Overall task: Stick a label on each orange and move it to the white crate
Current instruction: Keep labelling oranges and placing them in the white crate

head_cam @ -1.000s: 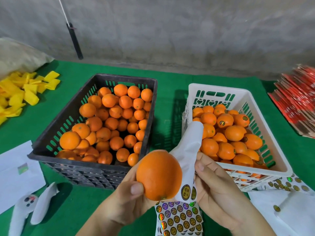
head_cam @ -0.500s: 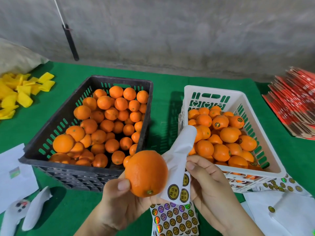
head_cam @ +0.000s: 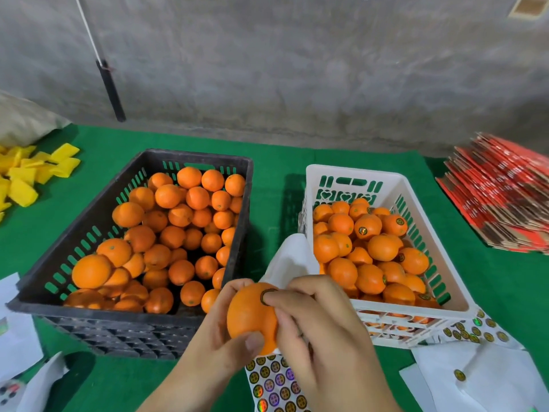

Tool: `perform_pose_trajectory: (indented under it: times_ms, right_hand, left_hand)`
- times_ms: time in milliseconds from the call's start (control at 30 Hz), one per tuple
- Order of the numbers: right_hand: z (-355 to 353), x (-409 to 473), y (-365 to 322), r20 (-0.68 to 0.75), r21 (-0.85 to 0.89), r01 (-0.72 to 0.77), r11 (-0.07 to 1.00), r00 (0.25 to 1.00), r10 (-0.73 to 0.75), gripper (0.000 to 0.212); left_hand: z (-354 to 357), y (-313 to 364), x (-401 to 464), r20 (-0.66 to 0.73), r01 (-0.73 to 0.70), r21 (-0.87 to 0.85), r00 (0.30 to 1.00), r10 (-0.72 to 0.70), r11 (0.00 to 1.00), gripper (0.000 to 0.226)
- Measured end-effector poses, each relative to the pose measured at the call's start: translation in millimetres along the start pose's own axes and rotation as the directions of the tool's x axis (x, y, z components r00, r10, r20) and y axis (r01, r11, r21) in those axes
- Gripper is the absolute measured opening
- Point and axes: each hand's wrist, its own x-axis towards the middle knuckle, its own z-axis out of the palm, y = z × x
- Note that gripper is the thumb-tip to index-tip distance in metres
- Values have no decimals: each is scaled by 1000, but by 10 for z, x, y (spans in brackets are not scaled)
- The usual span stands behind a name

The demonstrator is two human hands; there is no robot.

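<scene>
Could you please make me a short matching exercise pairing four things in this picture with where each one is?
Things:
1. black crate
2. white crate
3. held orange
4. sticker sheet

Places:
A. between the left hand and right hand
B. table, right side
C. under the hands
D. table, left side

Pairs: 1-D, 2-B, 3-A, 4-C

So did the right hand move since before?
Yes. The right hand left the sticker sheet and went left onto the orange, a fingertip pressing the label. The white crate is the fixed reference.
</scene>
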Motion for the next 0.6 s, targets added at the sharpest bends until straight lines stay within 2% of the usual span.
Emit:
perform_pose_trajectory:
  times_ms: [67,133,233,267,333,400,500,533,600]
  right_hand:
    - [-57,10,-4,90,18,-29,999,996,27,24]
    - [-127,13,7,212,-18,-32,999,977,35,40]
    - [-131,29,15,353,-113,61,992,936,-18,64]
    - [-114,33,19,358,-117,72,991,933,-25,68]
    - [-113,43,41,323,-89,53,995,946,-22,72]
    - [-159,62,71,279,-19,-17,1000,960,21,74]
    - [-268,137,223,150,123,-132,984,982,113,74]
    - [-305,161,287,99,105,-140,985,987,130,74]
    - [-341,213,461,-21,-49,-202,978,979,201,80]
  left_hand:
    - [58,48,20,-21,19,-44,1000,-20,999,74]
    - [74,82,23,-64,69,-81,995,-74,994,72]
    - [163,195,23,-146,89,-48,985,-95,995,79]
    - [161,187,38,-120,80,-26,989,-83,996,81]
    - [187,225,60,-54,60,0,997,-60,998,79]
    - [202,209,103,-55,33,1,998,-32,999,74]
    - [257,193,165,-185,-30,-59,983,19,998,61]
    - [255,173,189,-226,-49,-40,973,39,998,55]
    - [269,179,213,-273,-85,20,958,87,996,39]
